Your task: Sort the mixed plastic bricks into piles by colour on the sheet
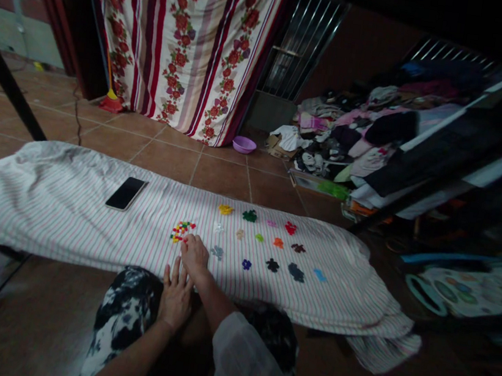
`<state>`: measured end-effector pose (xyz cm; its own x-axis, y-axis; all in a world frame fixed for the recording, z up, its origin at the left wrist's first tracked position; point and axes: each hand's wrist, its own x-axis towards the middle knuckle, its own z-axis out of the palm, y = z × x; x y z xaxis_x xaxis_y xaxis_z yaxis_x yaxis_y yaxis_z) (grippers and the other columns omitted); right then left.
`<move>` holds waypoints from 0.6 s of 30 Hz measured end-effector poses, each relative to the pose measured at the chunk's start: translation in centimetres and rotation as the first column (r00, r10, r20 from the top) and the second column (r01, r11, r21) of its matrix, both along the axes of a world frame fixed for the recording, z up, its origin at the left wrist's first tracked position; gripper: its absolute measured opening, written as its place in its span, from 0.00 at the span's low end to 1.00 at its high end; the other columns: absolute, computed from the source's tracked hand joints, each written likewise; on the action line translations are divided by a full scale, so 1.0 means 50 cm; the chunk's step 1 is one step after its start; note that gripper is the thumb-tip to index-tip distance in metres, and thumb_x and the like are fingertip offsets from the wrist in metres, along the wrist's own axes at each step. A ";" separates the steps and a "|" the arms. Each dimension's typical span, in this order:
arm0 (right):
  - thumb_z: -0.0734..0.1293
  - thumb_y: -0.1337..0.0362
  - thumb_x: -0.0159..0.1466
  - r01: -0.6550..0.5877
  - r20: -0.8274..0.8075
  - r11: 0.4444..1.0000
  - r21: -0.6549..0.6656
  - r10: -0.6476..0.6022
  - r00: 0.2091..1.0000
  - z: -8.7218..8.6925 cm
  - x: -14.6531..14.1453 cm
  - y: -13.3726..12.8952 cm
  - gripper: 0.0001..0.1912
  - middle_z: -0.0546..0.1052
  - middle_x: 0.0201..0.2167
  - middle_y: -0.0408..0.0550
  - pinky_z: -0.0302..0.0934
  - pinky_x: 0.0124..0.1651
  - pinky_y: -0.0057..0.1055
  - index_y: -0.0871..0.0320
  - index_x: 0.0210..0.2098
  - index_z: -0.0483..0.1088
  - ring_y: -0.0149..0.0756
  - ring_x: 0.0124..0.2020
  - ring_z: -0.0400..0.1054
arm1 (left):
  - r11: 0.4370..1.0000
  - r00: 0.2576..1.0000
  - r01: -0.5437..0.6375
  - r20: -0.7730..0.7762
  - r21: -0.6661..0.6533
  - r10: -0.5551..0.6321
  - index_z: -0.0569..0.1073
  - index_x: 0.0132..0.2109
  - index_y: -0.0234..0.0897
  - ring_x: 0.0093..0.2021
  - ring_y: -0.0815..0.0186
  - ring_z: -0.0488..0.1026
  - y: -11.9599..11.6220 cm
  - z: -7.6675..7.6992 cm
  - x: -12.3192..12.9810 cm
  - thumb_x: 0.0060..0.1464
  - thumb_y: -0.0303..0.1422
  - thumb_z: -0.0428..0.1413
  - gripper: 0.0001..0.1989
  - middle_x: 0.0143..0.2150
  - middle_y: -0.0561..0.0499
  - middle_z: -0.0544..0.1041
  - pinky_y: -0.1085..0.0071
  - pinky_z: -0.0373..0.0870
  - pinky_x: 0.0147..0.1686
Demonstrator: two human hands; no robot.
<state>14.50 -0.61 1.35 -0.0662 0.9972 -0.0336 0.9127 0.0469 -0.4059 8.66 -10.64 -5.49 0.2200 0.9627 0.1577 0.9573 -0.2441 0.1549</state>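
Observation:
A cluster of small coloured pieces (pixel 180 230), in red, yellow, green and white, lies on the striped cloth (pixel 89 225). At its near right edge is my right hand (pixel 194 256), fingers pinched together and pointing down; whatever is between the fingertips is hidden or too small to name. Just below it my left hand (pixel 176 296) rests with fingers spread at the cloth's near edge. Right of my hands lie small piles sorted by colour, among them a grey pile (pixel 217 252), a yellow pile (pixel 225 209), a dark green pile (pixel 250 215) and a black pile (pixel 273 265).
A phone (pixel 127 193) lies on the cloth to the left. Beyond stand a floral curtain (pixel 182 43), a purple basin (pixel 244 144) and a red broom (pixel 111 102) on the tiled floor. Clothes (pixel 356 128) are heaped at the right; dark frame bars flank the cloth.

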 end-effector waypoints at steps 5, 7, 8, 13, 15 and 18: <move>0.57 0.66 0.69 -0.003 -0.022 0.999 0.034 0.004 1.000 -0.012 0.003 -0.009 0.11 0.75 0.44 0.50 0.60 0.49 0.30 0.56 0.44 0.70 0.37 0.47 0.69 | 1.000 1.000 -0.013 -0.006 0.011 0.013 0.65 0.63 0.38 0.70 0.45 0.48 -0.001 -0.001 0.000 0.54 0.38 0.52 0.30 0.66 0.36 0.62 0.40 0.39 0.66; 0.57 0.67 0.69 -0.003 -0.056 0.998 0.056 0.006 0.998 -0.016 0.006 -0.012 0.11 0.75 0.43 0.50 0.60 0.49 0.30 0.56 0.44 0.70 0.37 0.47 0.68 | 1.000 1.000 -0.011 -0.001 0.015 0.011 0.66 0.63 0.38 0.70 0.45 0.47 -0.002 0.000 -0.001 0.53 0.37 0.52 0.29 0.66 0.37 0.62 0.41 0.39 0.66; 0.57 0.68 0.68 -0.001 -0.078 0.998 0.067 0.006 0.997 -0.017 0.008 -0.014 0.11 0.75 0.43 0.50 0.59 0.50 0.30 0.56 0.43 0.70 0.37 0.48 0.68 | 1.000 1.000 -0.008 0.001 0.017 0.008 0.66 0.63 0.38 0.70 0.45 0.47 -0.002 0.000 -0.001 0.53 0.37 0.53 0.29 0.66 0.38 0.62 0.41 0.39 0.67; 0.58 0.68 0.67 0.004 -0.211 0.997 0.078 0.013 0.977 -0.021 0.027 -0.016 0.09 0.76 0.42 0.48 0.60 0.49 0.29 0.56 0.43 0.69 0.35 0.46 0.69 | 0.999 1.000 -0.007 0.005 0.033 0.007 0.67 0.62 0.40 0.70 0.47 0.47 -0.004 0.001 -0.004 0.52 0.34 0.53 0.28 0.68 0.40 0.60 0.42 0.39 0.67; 0.59 0.67 0.67 -0.008 -0.264 0.996 0.087 0.030 0.964 -0.019 0.041 -0.016 0.09 0.77 0.41 0.47 0.60 0.48 0.28 0.56 0.43 0.69 0.34 0.44 0.70 | 0.999 1.000 -0.012 0.009 0.053 0.011 0.66 0.62 0.41 0.71 0.47 0.47 -0.004 0.001 -0.004 0.52 0.33 0.53 0.29 0.68 0.40 0.60 0.41 0.39 0.67; 0.59 0.66 0.66 -0.004 -0.332 0.993 0.122 0.044 0.942 -0.011 0.071 -0.013 0.10 0.78 0.39 0.44 0.61 0.46 0.26 0.55 0.44 0.69 0.32 0.42 0.71 | 0.994 0.999 -0.023 0.031 0.102 0.020 0.64 0.63 0.43 0.71 0.47 0.47 -0.004 -0.002 -0.002 0.52 0.34 0.54 0.30 0.68 0.42 0.59 0.41 0.40 0.67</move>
<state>18.07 -1.26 0.80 -0.0774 0.9907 0.1120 0.7239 0.1331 -0.6769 8.53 -10.85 -5.59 0.1930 0.9456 0.2620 0.9579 -0.2394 0.1586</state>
